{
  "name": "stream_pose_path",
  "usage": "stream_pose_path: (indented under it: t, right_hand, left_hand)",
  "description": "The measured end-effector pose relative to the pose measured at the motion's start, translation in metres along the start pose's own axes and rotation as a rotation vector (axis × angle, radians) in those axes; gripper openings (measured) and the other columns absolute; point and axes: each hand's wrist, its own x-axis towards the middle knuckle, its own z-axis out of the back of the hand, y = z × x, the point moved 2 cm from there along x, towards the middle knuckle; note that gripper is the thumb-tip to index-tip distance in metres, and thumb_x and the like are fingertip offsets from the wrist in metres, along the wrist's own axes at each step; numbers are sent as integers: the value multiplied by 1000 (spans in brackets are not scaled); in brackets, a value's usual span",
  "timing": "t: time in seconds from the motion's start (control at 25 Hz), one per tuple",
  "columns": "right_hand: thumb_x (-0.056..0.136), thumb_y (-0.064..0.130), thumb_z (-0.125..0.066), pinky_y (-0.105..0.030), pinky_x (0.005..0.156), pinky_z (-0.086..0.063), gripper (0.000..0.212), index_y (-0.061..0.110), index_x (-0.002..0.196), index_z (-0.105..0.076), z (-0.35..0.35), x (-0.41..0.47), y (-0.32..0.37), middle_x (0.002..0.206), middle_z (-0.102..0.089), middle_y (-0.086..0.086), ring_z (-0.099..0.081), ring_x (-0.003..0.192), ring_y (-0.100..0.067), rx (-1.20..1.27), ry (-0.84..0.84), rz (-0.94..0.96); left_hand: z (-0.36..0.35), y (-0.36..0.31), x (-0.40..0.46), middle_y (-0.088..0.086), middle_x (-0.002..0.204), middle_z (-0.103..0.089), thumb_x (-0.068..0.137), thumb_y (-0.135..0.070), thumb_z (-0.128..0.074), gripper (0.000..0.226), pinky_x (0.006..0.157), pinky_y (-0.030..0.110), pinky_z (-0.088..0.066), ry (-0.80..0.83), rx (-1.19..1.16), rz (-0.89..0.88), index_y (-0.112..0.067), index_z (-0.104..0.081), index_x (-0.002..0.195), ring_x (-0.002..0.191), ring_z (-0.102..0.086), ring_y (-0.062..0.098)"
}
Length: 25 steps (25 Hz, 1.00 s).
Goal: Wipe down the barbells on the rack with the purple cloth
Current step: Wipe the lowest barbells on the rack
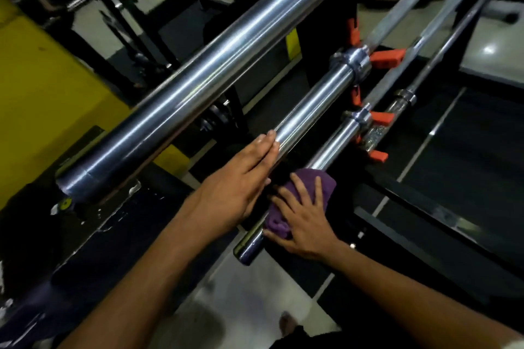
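Barbells lie side by side on the black rack (425, 201), their chrome sleeves pointing toward you. Your purple cloth (300, 201) is wrapped over the lowest barbell sleeve (334, 147), near its end. Your right hand (303, 221) presses flat on the cloth, fingers spread and straight. Your left hand (241, 178), just above the cloth, rests with straight fingers together on the middle barbell sleeve (314, 105). Beyond the cloth, orange clips (385, 56) stick out beside the collars.
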Motion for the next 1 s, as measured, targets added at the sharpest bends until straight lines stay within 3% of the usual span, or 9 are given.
stream_pose_path:
  t: [0.12,0.24,0.32,0.52,0.68,0.8,0.88,0.96,1.0]
  right_hand:
    - [87,74,-48,-73,114,-15,71,20,131,-63,4,13,-39,137,-59,-6,-34,147,-34,-97,-53,36]
    - [88,69,-46,-71,116,-12,61,21,120,-67,14,34,-50,136,-59,-5,-29,150,-31,-61,-130,-320]
    - [86,65,-49,-71,117,-7,57,21,117,-67,6,35,-18,135,-59,-4,-25,151,-32,-37,-183,-411]
    - [86,64,-53,-71,117,-7,65,25,137,-57,-3,-5,2,148,-52,-2,-23,153,-28,-19,-21,13]
    - [84,67,-41,-65,121,-4,75,20,140,-55,11,21,-21,154,-45,-4,-11,155,-23,29,-2,-400]
    - [84,59,-47,-60,123,-1,75,20,148,-47,-5,15,21,164,-28,-1,5,156,-20,252,-62,-525]
    - [90,48,-59,-43,127,-1,73,22,154,-36,-3,-14,36,168,-14,3,8,156,-15,504,-133,-462]
    - [91,36,-63,-21,122,-21,75,24,156,-30,4,-38,37,167,-16,2,-12,154,-12,848,-225,-593]
    - [90,38,-61,-18,114,-34,70,27,154,-34,10,-41,32,163,-26,-1,-29,148,-14,1053,-321,-794]
  left_hand:
    - [-2,3,-2,12,164,-21,101,-14,-51,56,118,44,-33,-21,-47,-30,-1,-33,152,151,-22,24]
    - [6,0,1,11,164,-21,101,-13,-52,56,121,36,-27,-28,-34,-20,-3,-33,152,151,-21,23]
    - [9,-2,1,9,164,-20,101,-13,-52,57,121,32,-26,-14,-39,-11,-5,-32,153,152,-19,21]
    - [10,-5,2,6,166,-16,102,-15,-48,59,120,29,-26,12,-71,0,-9,-26,156,153,-15,18]
    - [14,-7,2,1,167,-10,104,-17,-44,59,117,21,-17,13,-82,5,-13,-20,158,153,-9,13]
    - [15,-5,0,-2,167,-6,104,-18,-43,61,117,19,-16,13,-111,29,-15,-15,159,153,-6,10]
    - [13,-3,0,0,167,-8,104,-17,-45,62,116,18,-15,8,-126,31,-14,-17,159,153,-8,11]
    - [12,-2,0,3,166,-14,103,-15,-49,61,118,19,-15,-9,-136,25,-11,-22,157,152,-14,14]
    - [13,-3,0,4,166,-16,102,-14,-50,61,118,20,-15,-9,-131,29,-11,-24,157,152,-16,15]
